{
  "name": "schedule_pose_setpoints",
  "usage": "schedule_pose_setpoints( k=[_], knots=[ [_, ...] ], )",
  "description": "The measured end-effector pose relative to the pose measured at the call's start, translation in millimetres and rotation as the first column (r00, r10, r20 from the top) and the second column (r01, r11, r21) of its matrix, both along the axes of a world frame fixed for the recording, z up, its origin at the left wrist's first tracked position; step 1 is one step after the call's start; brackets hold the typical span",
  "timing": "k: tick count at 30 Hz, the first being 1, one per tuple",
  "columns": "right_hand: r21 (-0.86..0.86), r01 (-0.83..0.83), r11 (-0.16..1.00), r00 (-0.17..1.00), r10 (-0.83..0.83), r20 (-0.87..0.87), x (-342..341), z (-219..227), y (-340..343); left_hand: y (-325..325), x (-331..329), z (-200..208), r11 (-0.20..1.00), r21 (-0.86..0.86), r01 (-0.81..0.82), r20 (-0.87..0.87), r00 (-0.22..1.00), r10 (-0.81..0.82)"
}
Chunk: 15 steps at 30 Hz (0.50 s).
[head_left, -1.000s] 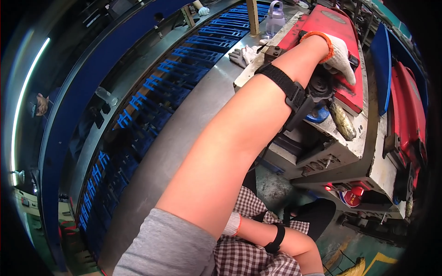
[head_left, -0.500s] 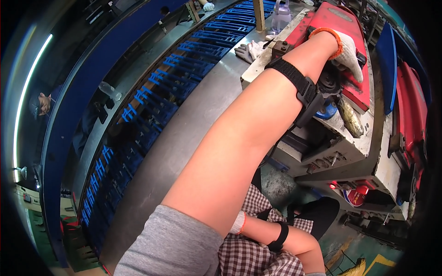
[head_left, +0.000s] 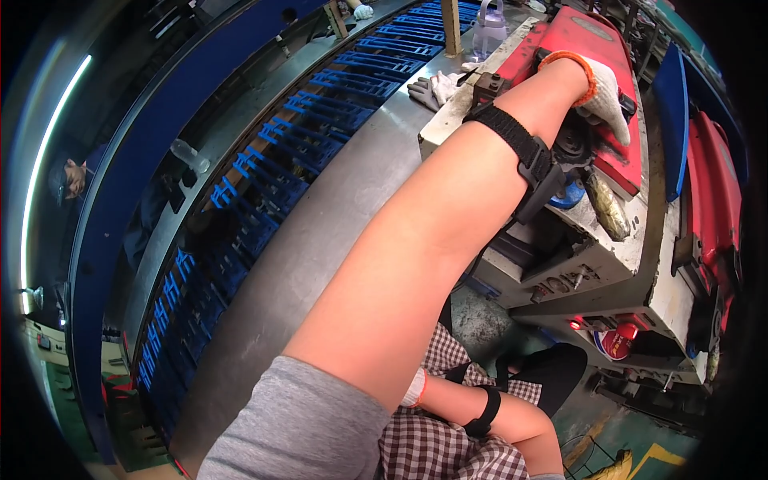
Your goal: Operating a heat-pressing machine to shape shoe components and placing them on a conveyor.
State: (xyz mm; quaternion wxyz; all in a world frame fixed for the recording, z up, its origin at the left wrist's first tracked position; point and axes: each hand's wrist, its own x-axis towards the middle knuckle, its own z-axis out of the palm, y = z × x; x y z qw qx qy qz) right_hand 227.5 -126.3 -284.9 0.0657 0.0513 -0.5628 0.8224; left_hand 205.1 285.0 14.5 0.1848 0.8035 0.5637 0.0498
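Observation:
My left arm stretches across the view to a red-topped machine at the upper right. A white knitted glove with an orange cuff covers my left hand. It is closed over a black handle on the red cover; the handle's ends show on either side of the glove. Below the hand sit a round black knob and a blue round part. My right hand, also gloved, rests low by my checked apron. Its fingers are hidden behind my left arm.
A steel table edge runs beside a conveyor with blue slotted racks. Loose gloves and a clear bottle lie near the machine. Another red machine stands at right. A person is across the line.

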Motion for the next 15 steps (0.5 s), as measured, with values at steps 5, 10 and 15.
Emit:
schedule_pose_setpoints(
  k=[5, 10, 15],
  knots=[
    [0.002, 0.002, 1.000, 1.000, -0.002, 0.006, -0.4, 0.9, 0.2, 2.3, 0.5, -1.8, 1.000, -0.008, -0.015, 0.018, 1.000, 0.015],
    [0.015, 0.005, 1.000, 1.000, -0.005, 0.017, -0.1, 0.3, 2.0, 4.5, -0.9, -7.3, 0.999, 0.038, 0.012, 0.085, 0.996, -0.015],
    [0.045, 0.007, 0.999, 0.999, -0.008, 0.031, 0.2, 9.2, 9.8, 3.9, -1.3, -7.9, 0.999, 0.049, 0.008, 0.072, 0.997, -0.011]
  ],
)
